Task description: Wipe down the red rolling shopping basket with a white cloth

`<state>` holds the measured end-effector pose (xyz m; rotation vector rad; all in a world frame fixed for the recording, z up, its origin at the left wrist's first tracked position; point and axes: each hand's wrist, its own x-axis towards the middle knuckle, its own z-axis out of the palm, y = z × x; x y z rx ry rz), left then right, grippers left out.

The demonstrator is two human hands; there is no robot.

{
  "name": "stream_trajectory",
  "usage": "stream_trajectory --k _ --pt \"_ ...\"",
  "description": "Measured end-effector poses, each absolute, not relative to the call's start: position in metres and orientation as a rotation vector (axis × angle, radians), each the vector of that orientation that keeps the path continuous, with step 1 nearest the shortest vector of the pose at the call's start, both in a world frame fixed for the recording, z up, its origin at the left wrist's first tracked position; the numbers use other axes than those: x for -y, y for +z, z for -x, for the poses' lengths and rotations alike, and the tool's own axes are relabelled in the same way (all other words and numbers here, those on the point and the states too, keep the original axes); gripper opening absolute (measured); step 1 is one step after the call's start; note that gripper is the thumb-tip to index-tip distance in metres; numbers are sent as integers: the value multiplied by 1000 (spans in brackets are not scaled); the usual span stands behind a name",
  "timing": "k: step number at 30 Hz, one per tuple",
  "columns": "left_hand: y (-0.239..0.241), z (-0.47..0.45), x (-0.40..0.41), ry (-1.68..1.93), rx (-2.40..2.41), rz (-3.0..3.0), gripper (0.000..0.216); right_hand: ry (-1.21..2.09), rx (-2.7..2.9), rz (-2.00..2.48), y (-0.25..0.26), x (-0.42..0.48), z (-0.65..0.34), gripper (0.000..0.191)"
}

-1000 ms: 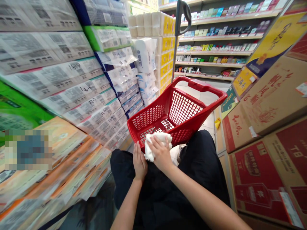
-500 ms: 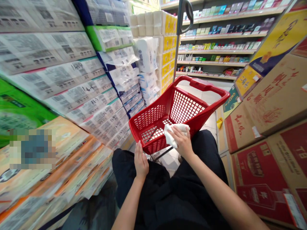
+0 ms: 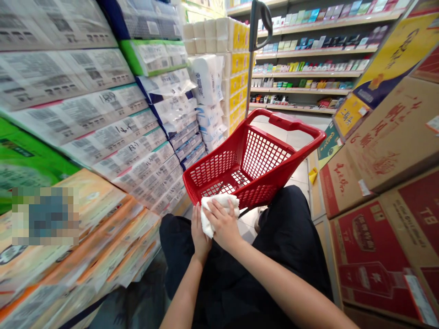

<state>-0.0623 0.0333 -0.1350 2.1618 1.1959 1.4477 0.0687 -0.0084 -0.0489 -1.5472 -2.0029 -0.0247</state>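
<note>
- As I look down the aisle, stacked tissue packs (image 3: 103,123) fill my whole left side
- Cardboard boxes (image 3: 387,146) pile up on my right, the red ones lowest
- Shelves (image 3: 308,75) of small goods cross the far end
- My black trousers (image 3: 274,256) spread across the bottom of the view
- A red basket (image 3: 264,155) stands tilted on the floor just past my knees, its tall pull handle (image 3: 251,55) upright at its far side
- My right hand (image 3: 224,224) is closed over a white cloth (image 3: 219,202), pressing it on the basket's near rim
- My left hand (image 3: 199,233) lies flat and spread on my thigh, holding nothing, just beside the cloth's edge
- The cloth is bunched at the rim's near-left corner, half under my right fingers
</note>
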Motion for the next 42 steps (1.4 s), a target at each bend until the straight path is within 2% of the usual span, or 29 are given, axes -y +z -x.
stream_trajectory --k 2,8,17,21,27,31,35,42 --pt "-135 64 -34 1437 -1183 -2174 65 -8 2018 1504 -51 9 -65 51" --pt "-133 63 -33 1425 -1215 -2199 54 -72 2079 1442 -53 8 -108 46" --pt "-129 57 -32 1484 -1223 -2200 54 -287 1806 1750 -40 6 -201 52" --pt "-131 57 -33 1492 -1212 -2206 55 -244 1753 1775 -43 3 -164 49" --pt "-136 62 -35 1450 -1190 -2189 58 -101 1979 1549 -52 4 -77 49" --pt "-137 65 -35 1422 -1185 -2192 64 -92 2039 1468 -54 5 -68 48" --pt "-134 64 -34 1429 -1213 -2217 54 -126 2099 1413 -51 4 -105 46" --pt "-129 58 -32 1472 -1211 -2216 54 -293 1882 1693 -43 4 -195 50"
